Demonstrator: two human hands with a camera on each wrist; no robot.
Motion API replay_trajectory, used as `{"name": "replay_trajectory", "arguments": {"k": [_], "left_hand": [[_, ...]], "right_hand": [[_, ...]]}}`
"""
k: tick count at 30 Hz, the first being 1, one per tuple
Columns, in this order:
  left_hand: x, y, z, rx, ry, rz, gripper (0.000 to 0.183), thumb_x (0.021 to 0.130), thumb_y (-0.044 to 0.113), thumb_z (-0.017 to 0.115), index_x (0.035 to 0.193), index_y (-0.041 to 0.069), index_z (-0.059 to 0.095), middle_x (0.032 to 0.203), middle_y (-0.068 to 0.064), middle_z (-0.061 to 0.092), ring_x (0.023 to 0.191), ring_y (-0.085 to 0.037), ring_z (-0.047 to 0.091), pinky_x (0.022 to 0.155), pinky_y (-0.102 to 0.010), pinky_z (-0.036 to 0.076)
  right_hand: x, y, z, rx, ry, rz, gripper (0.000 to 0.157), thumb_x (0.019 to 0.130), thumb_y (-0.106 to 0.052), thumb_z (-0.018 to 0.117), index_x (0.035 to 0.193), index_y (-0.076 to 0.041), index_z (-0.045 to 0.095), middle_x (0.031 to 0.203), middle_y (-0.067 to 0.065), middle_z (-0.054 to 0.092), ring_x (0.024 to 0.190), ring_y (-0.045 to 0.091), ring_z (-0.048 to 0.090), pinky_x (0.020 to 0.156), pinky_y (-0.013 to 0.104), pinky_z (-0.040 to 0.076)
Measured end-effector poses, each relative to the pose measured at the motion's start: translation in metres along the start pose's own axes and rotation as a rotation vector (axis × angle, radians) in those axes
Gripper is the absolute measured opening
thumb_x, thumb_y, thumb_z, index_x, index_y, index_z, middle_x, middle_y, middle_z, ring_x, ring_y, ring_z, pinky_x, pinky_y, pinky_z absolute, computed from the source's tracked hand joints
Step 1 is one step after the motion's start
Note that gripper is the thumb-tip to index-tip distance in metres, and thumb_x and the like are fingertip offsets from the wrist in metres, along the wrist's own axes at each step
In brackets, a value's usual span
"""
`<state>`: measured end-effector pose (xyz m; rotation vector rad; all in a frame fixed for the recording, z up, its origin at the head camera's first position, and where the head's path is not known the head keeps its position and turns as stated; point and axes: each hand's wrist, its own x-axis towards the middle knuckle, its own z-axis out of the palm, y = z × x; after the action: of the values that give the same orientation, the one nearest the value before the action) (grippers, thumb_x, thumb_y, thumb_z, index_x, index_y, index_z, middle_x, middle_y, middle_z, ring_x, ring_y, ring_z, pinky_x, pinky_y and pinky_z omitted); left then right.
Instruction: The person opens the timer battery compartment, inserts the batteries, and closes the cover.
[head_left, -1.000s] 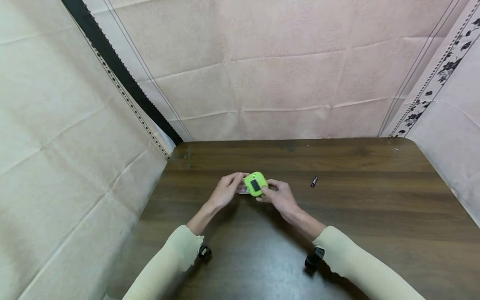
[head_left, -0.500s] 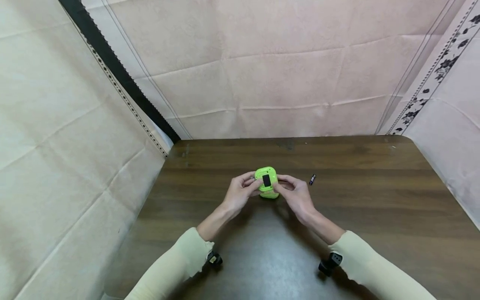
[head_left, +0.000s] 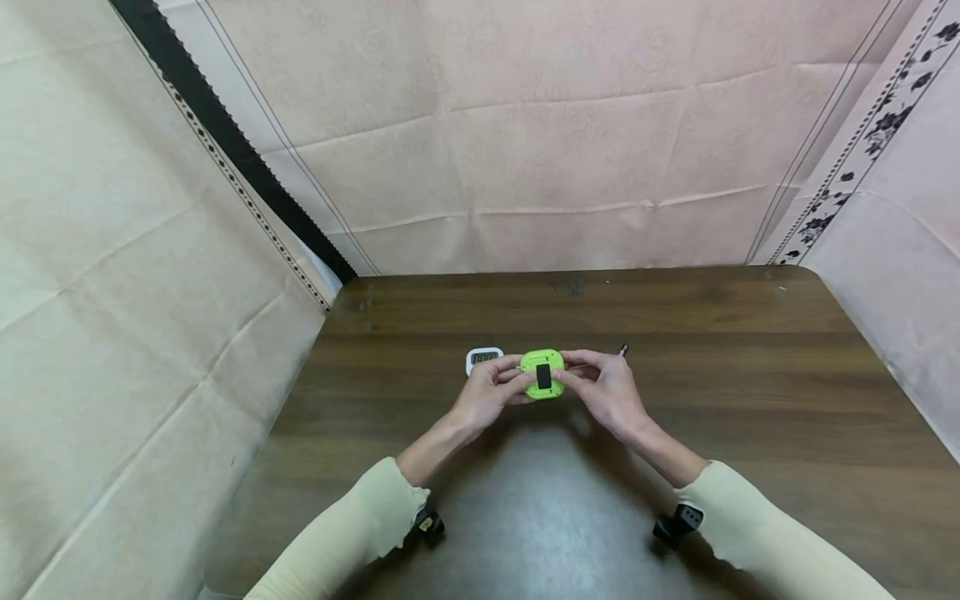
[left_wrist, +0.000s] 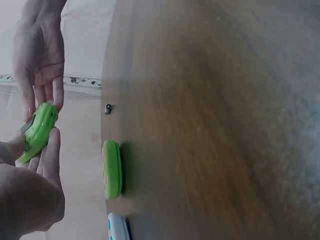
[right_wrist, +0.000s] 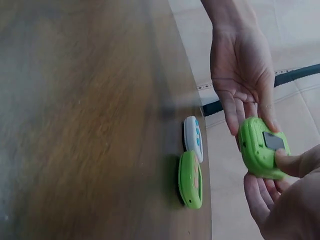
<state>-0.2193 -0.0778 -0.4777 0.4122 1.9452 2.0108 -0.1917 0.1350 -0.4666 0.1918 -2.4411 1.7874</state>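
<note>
A bright green digital timer [head_left: 543,358] is held up between both hands, its back with a black rectangular patch facing up in the head view. My left hand [head_left: 480,398] pinches its left side, thumb on the back. From the right, my right hand [head_left: 611,396] grips the other side, thumb close to the black patch. A second green timer [right_wrist: 190,180] stands on the table below, hidden in the head view. Beside it is a white timer [head_left: 482,356] with a digit display; blue buttons show on this white timer [right_wrist: 193,137] in the right wrist view.
A small dark battery [head_left: 623,350] lies on the brown wooden table [head_left: 720,375], partly hidden behind the right hand. Pale patterned cloth [head_left: 562,167] hangs behind the table and at both sides.
Both hands have moved right with the green timer, and the left hand has taken hold of its left side. The white timer has come into view on the left.
</note>
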Motion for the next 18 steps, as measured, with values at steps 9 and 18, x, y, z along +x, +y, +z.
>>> {"name": "replay_trajectory", "arguments": {"k": [9, 18], "left_hand": [[-0.004, -0.004, 0.011, 0.016, 0.036, 0.019, 0.032, 0.105, -0.001, 0.065, 0.135, -0.011, 0.062, 0.126, -0.029, 0.071, 0.107, -0.03, 0.075, 0.09, -0.042, 0.065], [-0.006, -0.003, 0.017, 0.062, 0.075, 0.055, 0.03, 0.104, -0.002, 0.066, 0.133, -0.01, 0.065, 0.124, -0.029, 0.072, 0.111, -0.039, 0.073, 0.088, -0.038, 0.066]], "right_hand": [[-0.008, 0.002, 0.005, -0.108, 0.089, -0.065, 0.03, 0.094, -0.003, 0.082, 0.123, 0.003, 0.077, 0.102, 0.015, 0.079, 0.09, 0.027, 0.077, 0.078, 0.021, 0.062], [-0.008, 0.002, 0.006, -0.149, 0.127, -0.075, 0.028, 0.094, -0.001, 0.081, 0.122, 0.001, 0.078, 0.103, 0.015, 0.079, 0.091, 0.027, 0.076, 0.08, 0.021, 0.061]]}}
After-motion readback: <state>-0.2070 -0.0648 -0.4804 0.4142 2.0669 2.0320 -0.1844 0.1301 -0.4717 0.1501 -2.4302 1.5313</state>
